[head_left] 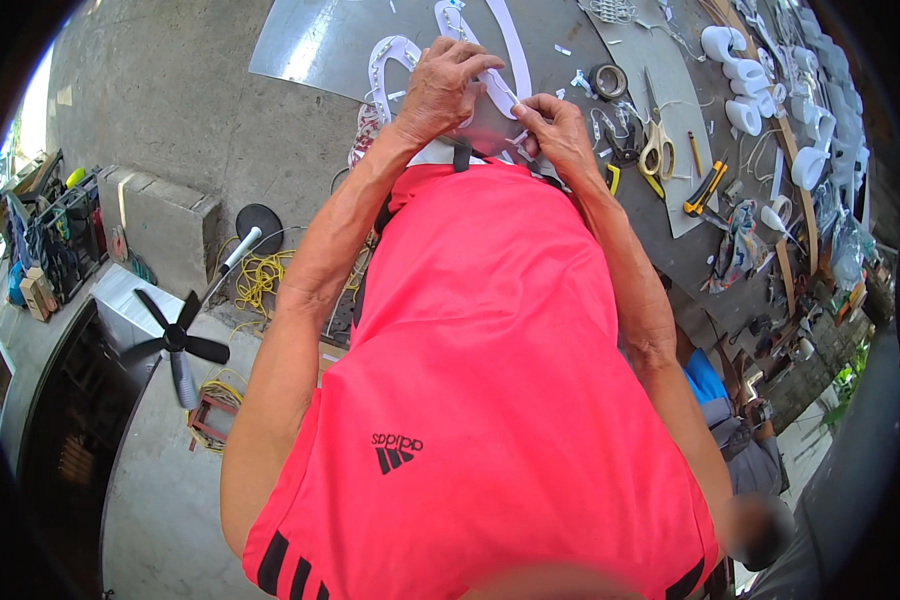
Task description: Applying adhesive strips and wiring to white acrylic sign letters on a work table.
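Note:
A white, looping letter-like piece (395,48) lies on the grey table at the top, with a row of small light modules along its curves. Above it my left hand (440,88) is closed, thumb and fingertips pinching at the piece's lower stroke (500,92). At the end of that same stroke, my right hand (562,132) is also closed, thumb pressed against the fingers on the white tip. Whether a small part or wire sits in either pinch is too small to tell. A roll of dark tape (608,80) lies beyond my right hand.
On the table to the right are scissors (657,150), a yellow utility knife (707,188), pliers (625,148) and a row of white curved pieces (745,85). A fan (176,338) stands left, near yellow cable (260,280). Another person (750,455) is at the lower right.

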